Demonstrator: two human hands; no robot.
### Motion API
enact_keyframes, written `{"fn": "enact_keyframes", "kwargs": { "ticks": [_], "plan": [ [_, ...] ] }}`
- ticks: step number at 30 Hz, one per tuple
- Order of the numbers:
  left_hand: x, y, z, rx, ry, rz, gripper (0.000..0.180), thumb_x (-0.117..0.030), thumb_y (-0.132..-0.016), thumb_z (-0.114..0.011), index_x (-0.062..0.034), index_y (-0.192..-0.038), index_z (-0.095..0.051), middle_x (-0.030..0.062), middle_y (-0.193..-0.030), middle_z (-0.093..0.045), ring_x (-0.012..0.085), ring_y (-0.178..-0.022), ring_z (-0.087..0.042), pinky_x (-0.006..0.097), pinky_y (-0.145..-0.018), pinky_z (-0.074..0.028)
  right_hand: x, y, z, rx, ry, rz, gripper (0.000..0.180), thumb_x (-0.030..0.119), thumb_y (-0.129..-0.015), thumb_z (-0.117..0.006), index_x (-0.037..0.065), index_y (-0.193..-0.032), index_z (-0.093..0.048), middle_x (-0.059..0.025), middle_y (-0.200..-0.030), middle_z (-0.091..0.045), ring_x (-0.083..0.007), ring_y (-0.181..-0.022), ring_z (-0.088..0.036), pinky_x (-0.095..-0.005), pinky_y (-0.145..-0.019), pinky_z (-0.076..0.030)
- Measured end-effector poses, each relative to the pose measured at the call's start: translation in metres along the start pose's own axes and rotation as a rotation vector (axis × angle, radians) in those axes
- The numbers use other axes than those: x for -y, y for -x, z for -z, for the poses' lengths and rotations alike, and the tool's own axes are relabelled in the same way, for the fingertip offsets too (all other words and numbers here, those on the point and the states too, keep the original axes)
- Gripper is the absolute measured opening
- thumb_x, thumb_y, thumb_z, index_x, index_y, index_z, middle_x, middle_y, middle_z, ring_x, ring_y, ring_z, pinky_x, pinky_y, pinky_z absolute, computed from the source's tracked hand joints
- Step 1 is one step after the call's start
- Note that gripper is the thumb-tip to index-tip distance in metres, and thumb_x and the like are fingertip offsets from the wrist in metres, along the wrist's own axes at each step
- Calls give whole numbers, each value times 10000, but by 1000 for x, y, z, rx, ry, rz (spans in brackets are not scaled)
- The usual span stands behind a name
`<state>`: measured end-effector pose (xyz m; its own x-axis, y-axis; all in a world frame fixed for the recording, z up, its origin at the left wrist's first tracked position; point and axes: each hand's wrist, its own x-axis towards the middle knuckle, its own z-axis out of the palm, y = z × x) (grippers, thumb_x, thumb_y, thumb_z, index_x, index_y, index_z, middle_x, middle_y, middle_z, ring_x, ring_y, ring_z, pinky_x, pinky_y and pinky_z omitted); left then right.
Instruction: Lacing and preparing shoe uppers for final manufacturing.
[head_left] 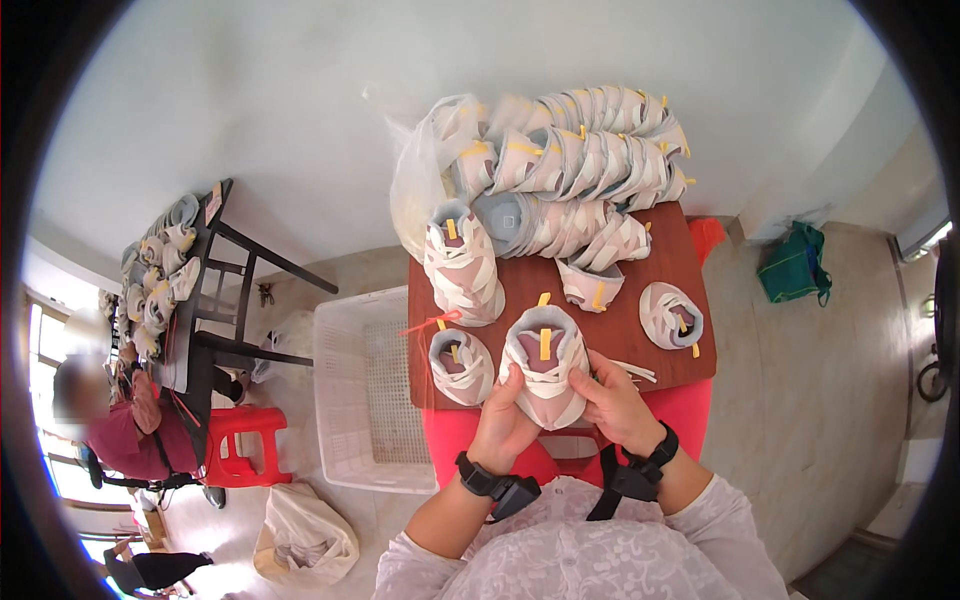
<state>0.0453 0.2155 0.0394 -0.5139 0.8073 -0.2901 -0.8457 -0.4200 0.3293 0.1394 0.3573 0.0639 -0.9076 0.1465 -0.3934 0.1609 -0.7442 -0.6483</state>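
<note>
Over the near edge of the table I hold a pink and white shoe upper point(550, 395) with yellow loops and a grey lining. My left hand point(503, 425) closes round its left side, thumb against the front. From the right, my right hand point(617, 402) pinches the opposite side. Just left of it on the table sits another shoe upper point(460, 370), with a red-orange cord point(432, 323) beside it. Farther right stands another upper point(670, 316). Pale laces point(636, 371) lie near my right fingers. Behind, a larger upper point(462, 270) stands near the stacked rows.
Nested rows of shoe uppers point(590, 165) cover the back of the brown table point(640, 350), beside a clear plastic bag point(420, 190). A white crate point(345, 400) stands left, near a red stool point(245, 445) and a seated person at another table. A green bag point(793, 265) rests right.
</note>
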Motion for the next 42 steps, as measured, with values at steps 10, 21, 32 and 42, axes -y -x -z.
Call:
{"fn": "enact_keyframes", "kwargs": {
  "ticks": [10, 21, 32, 42],
  "plan": [
    [1, 8, -9, -93, -191, -116, 500, -165, -918, -625, -90, -1365, -416, 61, -1308, -533, 214, -1194, -527, 403, -1028, -430, -13, -6, -13, -65, 270, 285, 534, 228, -884, -693, 1, -1296, -443, -61, -1155, -562, -104, -985, -552, -255, -803, -476],
    [-48, 15, -16, -49, -429, -53, 444, -133, -966, -551, -65, -1373, -388, 67, -1273, -556, 190, -1140, -559, 385, -948, -489, 25, -31, -13, 28, 324, 157, 422, 171, -931, -615, -9, -1279, -462, -47, -1103, -592, -69, -897, -575, -223, -708, -486],
    [-138, -36, -50, -133, -862, -430, 509, -37, -931, -564, -26, -1387, -338, 98, -1156, -620, 81, -873, -575, 221, -676, -464, 62, -118, -64, -13, 343, 370, 387, 250, -952, -599, 24, -1245, -486, 62, -794, -522, 17, -491, -324, -184, -397, -206],
    [-156, -76, -24, -180, -1052, -611, 507, -42, -879, -625, 8, -1330, -398, 167, -1159, -614, 183, -1024, -601, 304, -838, -488, 54, -178, -50, -134, 870, 708, 493, 294, -963, -550, 1, -1340, -425, -151, -1103, -625, -209, -925, -602, -316, -840, -460]
  ]
}}
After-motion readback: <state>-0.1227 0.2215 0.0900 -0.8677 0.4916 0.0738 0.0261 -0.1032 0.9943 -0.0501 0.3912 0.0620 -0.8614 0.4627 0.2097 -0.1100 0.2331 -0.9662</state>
